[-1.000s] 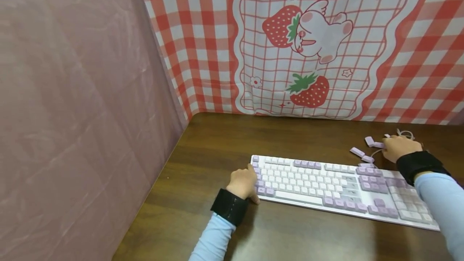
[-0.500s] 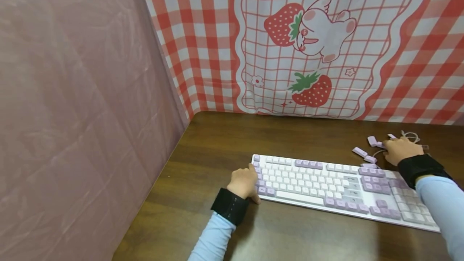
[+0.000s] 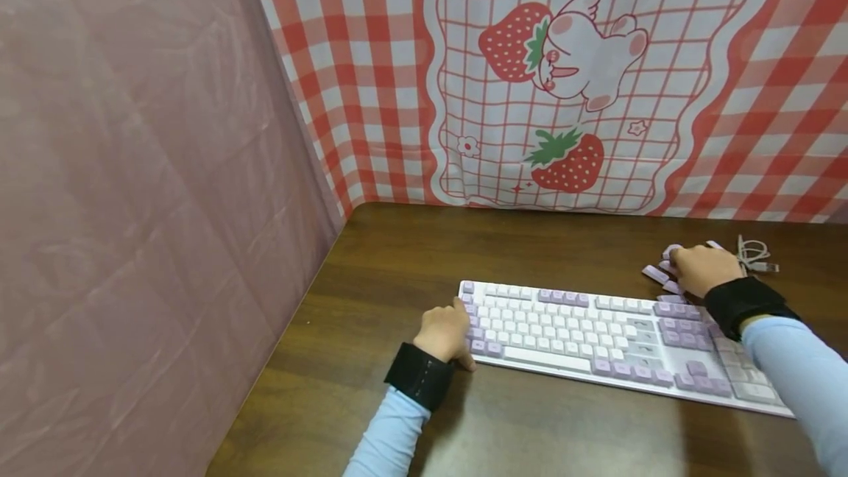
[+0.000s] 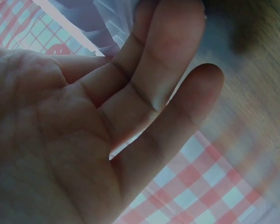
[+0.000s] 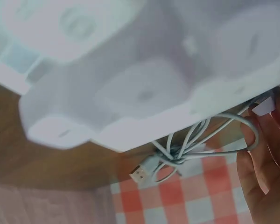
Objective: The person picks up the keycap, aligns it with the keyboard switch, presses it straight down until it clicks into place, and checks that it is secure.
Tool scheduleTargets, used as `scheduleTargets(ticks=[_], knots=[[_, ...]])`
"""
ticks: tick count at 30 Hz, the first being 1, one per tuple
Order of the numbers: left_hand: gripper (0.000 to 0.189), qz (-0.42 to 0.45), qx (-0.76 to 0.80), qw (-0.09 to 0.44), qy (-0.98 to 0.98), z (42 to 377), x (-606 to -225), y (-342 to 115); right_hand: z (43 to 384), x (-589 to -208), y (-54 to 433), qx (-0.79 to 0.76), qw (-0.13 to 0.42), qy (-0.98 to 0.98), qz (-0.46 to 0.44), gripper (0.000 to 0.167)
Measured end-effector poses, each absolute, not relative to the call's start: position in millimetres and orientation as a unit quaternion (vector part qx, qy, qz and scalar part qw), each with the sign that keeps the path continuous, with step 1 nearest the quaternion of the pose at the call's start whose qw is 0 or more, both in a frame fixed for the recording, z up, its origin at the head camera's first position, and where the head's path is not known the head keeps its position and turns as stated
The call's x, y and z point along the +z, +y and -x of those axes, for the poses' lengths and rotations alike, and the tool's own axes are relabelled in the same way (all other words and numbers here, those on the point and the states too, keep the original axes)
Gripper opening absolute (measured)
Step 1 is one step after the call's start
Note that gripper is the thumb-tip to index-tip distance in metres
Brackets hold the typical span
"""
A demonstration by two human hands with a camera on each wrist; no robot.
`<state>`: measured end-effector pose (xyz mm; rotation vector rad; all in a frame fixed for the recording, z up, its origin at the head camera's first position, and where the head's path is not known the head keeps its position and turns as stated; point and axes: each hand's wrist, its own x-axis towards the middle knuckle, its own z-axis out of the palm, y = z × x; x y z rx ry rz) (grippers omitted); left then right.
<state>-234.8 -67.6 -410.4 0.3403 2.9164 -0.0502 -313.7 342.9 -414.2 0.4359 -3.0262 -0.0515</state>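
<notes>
A white and lilac keyboard (image 3: 556,364) lies on the brown table. My left hand (image 3: 442,333) holds its left end, thumb at the front corner and index finger along the side; in the left wrist view the fingers (image 4: 177,42) bend toward the keyboard. Behind the keyboard's right part, my right hand (image 3: 709,269) reaches over a small group of loose lilac keycaps (image 3: 654,274). In the right wrist view, a pale keycap (image 5: 265,107) sits pinched at the fingertips of the right hand (image 5: 266,163). Part of the keycap group is hidden under this hand.
A coiled white USB cable (image 3: 754,255) lies right of the right hand, its plug (image 5: 140,173) showing in the right wrist view. Grey gaps (image 3: 644,340) show among the keyboard's keys. A red checked strawberry cloth (image 3: 391,94) hangs behind the table, a pink curtain (image 3: 132,205) at left.
My right hand has moved left over the keycaps, away from the cable, which now shows more fully. The left hand has stayed at the keyboard's left end.
</notes>
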Motion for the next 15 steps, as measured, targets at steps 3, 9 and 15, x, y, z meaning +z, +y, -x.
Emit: scheduleTargets(ticks=[3,9,15], knots=[[0.113,-0.113,-0.013,0.108,0.988,235,-410,-67,313,-414,337,-0.024,0.044,-0.987,-0.150,0.008],[0.114,-0.106,-0.007,0.121,0.987,235,-410,-65,310,-416,325,-0.013,0.047,-0.985,-0.167,0.009],[0.113,-0.103,-0.007,0.124,0.987,235,-411,-64,307,-420,316,0.013,0.064,-0.980,-0.187,0.009]])
